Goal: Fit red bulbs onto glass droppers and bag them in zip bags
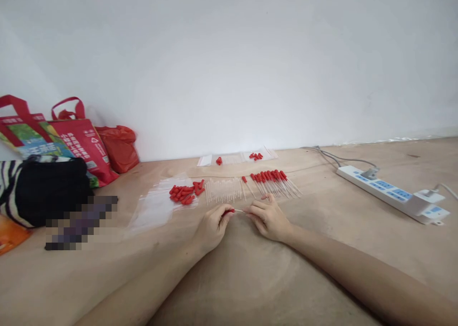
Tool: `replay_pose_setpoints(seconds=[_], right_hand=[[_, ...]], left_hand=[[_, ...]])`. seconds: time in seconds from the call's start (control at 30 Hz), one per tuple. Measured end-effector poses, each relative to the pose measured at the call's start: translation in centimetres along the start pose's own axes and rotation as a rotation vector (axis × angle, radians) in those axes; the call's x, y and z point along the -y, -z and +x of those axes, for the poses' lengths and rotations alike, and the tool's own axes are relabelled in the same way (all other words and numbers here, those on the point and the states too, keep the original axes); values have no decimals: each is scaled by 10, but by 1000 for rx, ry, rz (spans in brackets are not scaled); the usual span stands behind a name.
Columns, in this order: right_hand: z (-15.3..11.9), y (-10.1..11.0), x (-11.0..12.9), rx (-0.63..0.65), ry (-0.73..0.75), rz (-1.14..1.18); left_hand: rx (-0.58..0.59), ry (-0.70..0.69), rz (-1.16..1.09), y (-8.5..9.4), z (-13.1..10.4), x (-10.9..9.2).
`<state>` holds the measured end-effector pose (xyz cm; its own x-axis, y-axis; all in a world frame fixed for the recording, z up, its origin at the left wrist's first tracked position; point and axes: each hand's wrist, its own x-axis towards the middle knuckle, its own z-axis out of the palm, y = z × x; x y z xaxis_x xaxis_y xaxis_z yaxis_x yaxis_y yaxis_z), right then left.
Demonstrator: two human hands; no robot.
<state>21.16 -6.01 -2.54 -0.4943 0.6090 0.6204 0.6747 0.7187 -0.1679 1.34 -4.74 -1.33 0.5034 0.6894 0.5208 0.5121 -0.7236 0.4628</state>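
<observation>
My left hand is closed in a pinch on a small red cap, much of it hidden by the fingers. Opposite it, my right hand pinches a thin white stick, whose left end meets the red cap between the hands. Just beyond lies a row of bare white sticks, which look like cotton swabs. Loose red caps are heaped to their left on clear plastic bags. Right of the bare sticks, several red-tipped sticks lie side by side, with one red-tipped stick apart from them.
Against the wall lie more clear bags with a few red pieces. A white power strip with plugs and cables is at the right. Shopping bags, a black cloth item and a pixelated object are at the left.
</observation>
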Motion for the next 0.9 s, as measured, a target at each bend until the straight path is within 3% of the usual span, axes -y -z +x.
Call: replay_pose_setpoints(seconds=[0.4, 0.9], right_hand=[[-1, 4, -1, 63, 16, -128], [3, 0, 15, 182, -116, 23]], left_hand=[[112, -90, 78, -1, -3, 1], [154, -204, 149, -4, -3, 0]])
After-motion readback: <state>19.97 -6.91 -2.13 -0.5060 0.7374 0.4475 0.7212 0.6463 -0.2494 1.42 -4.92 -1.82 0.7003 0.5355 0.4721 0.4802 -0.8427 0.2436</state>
